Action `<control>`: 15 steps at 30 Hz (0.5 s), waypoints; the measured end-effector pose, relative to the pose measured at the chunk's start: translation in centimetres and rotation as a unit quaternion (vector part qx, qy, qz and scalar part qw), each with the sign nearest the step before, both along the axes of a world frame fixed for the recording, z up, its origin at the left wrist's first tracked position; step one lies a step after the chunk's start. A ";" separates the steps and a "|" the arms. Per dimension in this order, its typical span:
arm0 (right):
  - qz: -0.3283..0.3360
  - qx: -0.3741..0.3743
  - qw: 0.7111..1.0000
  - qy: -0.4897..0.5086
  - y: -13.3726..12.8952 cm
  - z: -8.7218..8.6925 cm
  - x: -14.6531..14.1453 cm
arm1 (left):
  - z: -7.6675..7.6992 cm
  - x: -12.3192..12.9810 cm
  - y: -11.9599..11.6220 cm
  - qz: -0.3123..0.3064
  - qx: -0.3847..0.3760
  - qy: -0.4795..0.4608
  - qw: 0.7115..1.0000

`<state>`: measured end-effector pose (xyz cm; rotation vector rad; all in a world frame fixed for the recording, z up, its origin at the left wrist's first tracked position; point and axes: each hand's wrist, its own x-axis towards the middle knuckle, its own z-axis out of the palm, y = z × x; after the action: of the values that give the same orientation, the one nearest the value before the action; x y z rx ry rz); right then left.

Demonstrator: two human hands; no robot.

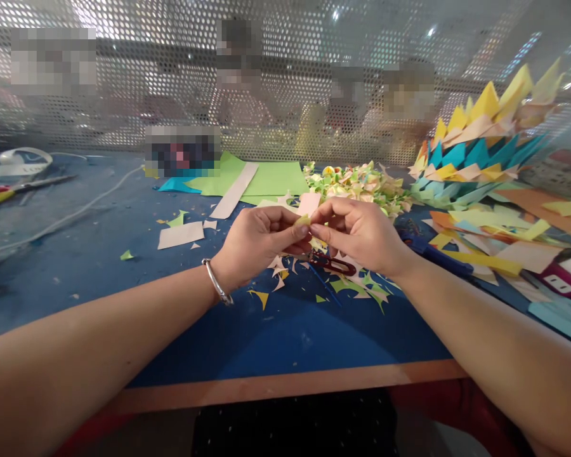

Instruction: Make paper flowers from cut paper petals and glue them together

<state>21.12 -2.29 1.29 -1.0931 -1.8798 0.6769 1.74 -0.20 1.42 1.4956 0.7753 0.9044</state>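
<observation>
My left hand (261, 238), with a silver bangle at the wrist, pinches a small piece of yellow paper (302, 221) between thumb and fingers. Against the same piece my right hand (361, 235) is closed, its thumb and fingertips meeting those of the left. Just behind the fingers shows a pale pink paper piece (309, 203). Below the hands lie dark red-handled scissors (340, 265), partly hidden, and a thin blue stick (326, 285). Paper offcuts (361, 287) in green, pink and yellow are scattered around them on the blue table (285, 343).
Green sheets (276, 179) and a pale strip (235, 190) lie behind my hands. A heap of small folded papers (361, 184) sits beyond, near a tall folded-paper model (485, 146). Paper strips (495, 235) cover the right. Yellow-and-red scissors (9, 193) lie left. A perforated screen (276, 82) stands behind.
</observation>
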 end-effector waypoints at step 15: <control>-0.003 0.010 1.000 -0.009 -0.2 0.2 0.1 | 0.4 0.0 -0.1 -0.004 0.001 0.035 0.999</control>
<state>21.22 -2.48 1.54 -1.0961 -1.8935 0.6458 1.73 -0.32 1.82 1.5367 0.8196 0.8512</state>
